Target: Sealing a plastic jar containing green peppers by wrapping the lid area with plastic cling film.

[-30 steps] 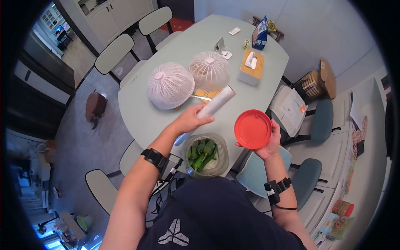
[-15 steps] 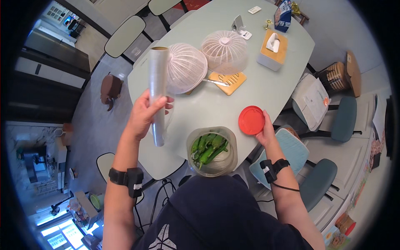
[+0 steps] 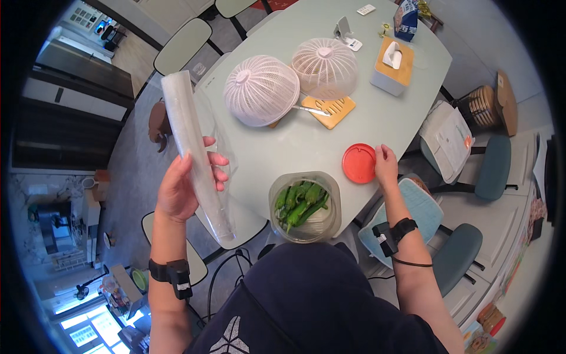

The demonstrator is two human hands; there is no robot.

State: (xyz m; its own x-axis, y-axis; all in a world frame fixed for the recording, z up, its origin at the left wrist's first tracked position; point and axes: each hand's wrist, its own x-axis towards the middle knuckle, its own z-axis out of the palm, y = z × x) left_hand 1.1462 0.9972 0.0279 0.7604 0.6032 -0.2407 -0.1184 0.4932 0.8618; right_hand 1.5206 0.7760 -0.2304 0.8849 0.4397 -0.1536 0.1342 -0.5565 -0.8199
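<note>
My left hand is wrapped round a roll of clear plastic wrap, held tilted above the left side of the table, a loose sheet of film hanging off it. To the right, the closed fingers of my right hand are at the right rim of a round red lid, which appears to lie flat on the table. Between my hands, close to my body, a clear plastic container holds several green peppers.
Two white mesh food covers stand on the pale table. Beside them are a wooden trivet, a wood-topped tissue box, and a phone stand. Chairs surround the table.
The plastic wrap roll has moved left and tilted, its top leaning away to the left. The red lid has come down slightly, and my right fingers have shifted up to its rim.
</note>
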